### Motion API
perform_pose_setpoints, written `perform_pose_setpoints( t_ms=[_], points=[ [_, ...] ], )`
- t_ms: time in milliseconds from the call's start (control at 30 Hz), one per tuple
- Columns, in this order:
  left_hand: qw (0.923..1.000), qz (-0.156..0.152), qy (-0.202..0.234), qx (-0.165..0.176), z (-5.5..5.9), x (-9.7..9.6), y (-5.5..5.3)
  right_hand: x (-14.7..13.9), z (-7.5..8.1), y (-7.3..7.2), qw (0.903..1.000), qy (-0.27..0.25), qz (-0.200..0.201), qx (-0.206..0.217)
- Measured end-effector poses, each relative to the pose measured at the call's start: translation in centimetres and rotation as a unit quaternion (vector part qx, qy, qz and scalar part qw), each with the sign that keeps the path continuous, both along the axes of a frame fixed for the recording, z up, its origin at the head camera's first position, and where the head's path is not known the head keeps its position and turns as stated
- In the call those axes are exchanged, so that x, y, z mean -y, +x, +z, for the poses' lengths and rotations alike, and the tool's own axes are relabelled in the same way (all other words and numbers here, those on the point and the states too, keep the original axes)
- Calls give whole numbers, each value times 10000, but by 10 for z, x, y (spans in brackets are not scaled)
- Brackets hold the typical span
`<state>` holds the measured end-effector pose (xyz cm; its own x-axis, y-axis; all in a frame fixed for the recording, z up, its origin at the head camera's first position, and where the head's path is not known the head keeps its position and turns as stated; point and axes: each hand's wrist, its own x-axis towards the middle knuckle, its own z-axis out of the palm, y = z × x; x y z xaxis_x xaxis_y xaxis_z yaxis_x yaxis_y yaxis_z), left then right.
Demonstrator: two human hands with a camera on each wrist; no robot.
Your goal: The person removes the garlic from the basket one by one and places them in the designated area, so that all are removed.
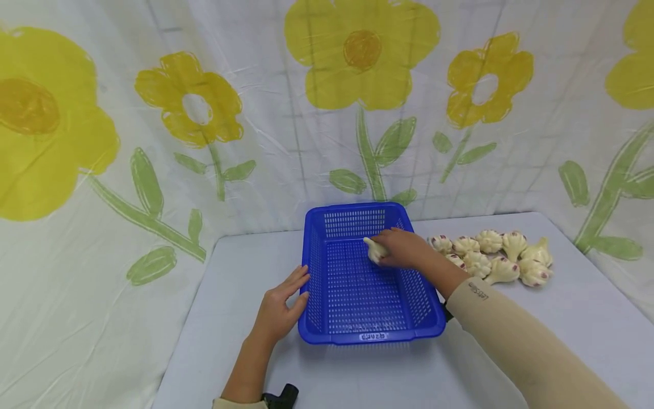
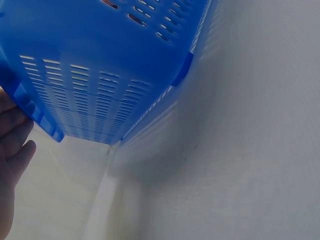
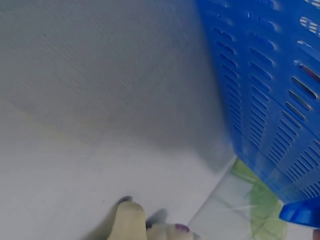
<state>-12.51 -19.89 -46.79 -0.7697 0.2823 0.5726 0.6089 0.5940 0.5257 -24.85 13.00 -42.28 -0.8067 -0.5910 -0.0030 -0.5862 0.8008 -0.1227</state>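
A blue plastic basket (image 1: 365, 337) with slotted walls stands on the white table. Reaching over its right wall, my right hand (image 1: 403, 248) grips a garlic bulb (image 1: 376, 251) above the basket floor, with the bulb's stem pointing left and up. My left hand (image 1: 280, 307) rests its fairly straight fingers against the basket's left rim. The left wrist view shows that hand's fingers (image 2: 15, 131) touching the outside of the rim. In the right wrist view the basket's outer wall (image 3: 270, 100) hides the right hand.
Several garlic bulbs (image 1: 503, 270) lie grouped on the table (image 1: 511, 329) to the right of the basket. Behind the table hangs a white curtain (image 1: 265, 187) printed with yellow flowers. A black wrist mount (image 1: 282, 396) is on the left wrist.
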Motion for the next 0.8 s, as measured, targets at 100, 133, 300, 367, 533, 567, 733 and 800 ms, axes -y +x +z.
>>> perform_pose_setpoints(
  t_ms=[100, 133, 300, 367, 533, 567, 733, 800],
  points=[
    [10000, 2, -20, 40, 0, 0, 0, -2, 1, 0, 9993, -277, -128, 197],
    [10000, 1, -25, 60, 0, 0, 0, -2, 2, 1, 9989, -364, -164, 236],
    [10000, 7, -36, 36, 1, 0, 1, -3, 2, 3, 9970, -706, -257, 199],
    [10000, 3, -28, 8, 1, -1, 1, -4, 3, 3, 9959, -837, -290, 159],
    [10000, -5, -38, 91, 1, 0, 1, -5, 5, 4, 9924, -1174, -347, 147],
    [9999, 0, -43, 107, 1, 0, 1, -5, 6, 4, 9910, -1271, -389, 181],
    [9999, 3, -15, 145, 0, 0, 1, -8, 5, 4, 9807, -1848, -594, 250],
    [10000, -8, -32, 64, 0, 0, 0, -10, 4, 4, 9748, -2117, -660, 255]
  ],
)
